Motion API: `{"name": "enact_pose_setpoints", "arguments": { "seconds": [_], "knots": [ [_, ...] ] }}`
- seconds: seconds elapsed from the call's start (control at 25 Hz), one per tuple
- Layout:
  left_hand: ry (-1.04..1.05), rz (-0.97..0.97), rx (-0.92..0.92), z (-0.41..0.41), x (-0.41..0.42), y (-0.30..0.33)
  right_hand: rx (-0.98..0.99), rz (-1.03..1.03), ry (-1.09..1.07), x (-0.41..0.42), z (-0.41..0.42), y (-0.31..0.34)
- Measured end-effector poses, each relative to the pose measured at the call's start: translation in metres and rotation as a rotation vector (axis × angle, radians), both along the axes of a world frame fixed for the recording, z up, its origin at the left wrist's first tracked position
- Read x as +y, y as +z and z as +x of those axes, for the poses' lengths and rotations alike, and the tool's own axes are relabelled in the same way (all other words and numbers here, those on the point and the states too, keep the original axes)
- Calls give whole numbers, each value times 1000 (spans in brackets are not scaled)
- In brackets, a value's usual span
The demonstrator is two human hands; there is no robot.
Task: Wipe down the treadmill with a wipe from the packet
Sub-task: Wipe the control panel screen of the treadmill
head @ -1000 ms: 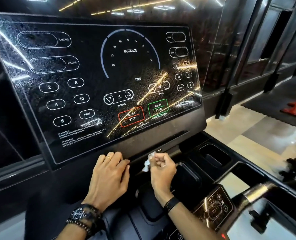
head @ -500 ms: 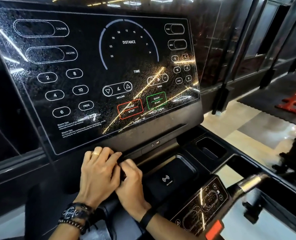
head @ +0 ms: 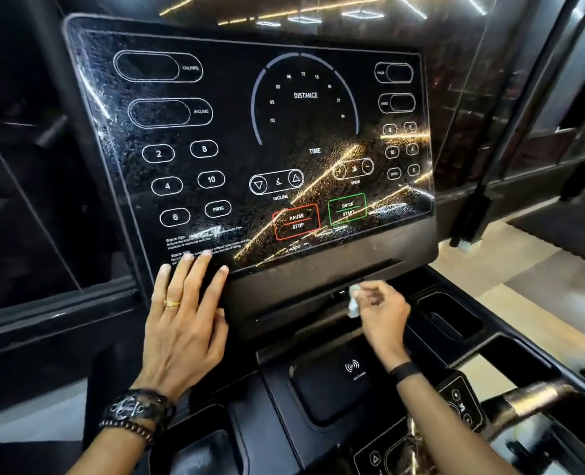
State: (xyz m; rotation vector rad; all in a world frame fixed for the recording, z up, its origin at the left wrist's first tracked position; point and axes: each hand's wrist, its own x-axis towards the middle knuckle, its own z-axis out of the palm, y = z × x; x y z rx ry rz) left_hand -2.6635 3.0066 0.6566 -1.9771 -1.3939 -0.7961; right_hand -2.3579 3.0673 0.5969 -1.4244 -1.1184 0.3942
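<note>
Two hands up: right hand (head: 383, 311) pinches wipe (head: 353, 301), groove (head: 321, 303) running leftward from it; left hand (head: 184, 323) flat, holds nothing.

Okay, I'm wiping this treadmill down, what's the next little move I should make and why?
Probably slide the wipe along the dark ledge beneath the console screen. Your right hand pinches it right at that ledge, and your left hand lies flat with fingers spread at the screen's lower edge, bracing you. The screen looks streaked and speckled, so it likely needs a pass after.
</note>
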Motion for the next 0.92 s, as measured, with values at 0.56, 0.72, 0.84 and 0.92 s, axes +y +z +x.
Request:
{"name": "enact_pose_setpoints", "arguments": {
  "seconds": [0.56, 0.72, 0.84, 0.92],
  "knots": [
    [77, 7, 51, 15, 20, -8, -168, -38, -154, 65, 83, 54],
    [69, 9, 60, 13, 21, -8, -215, -75, -114, 74, 92, 62],
    [65, 17, 58, 14, 20, -10, -270, -39, -155, 66, 74, 65],
    [68, 22, 48, 15, 20, -9, -409, -28, 8, 52, 50, 59]
  ]
}}
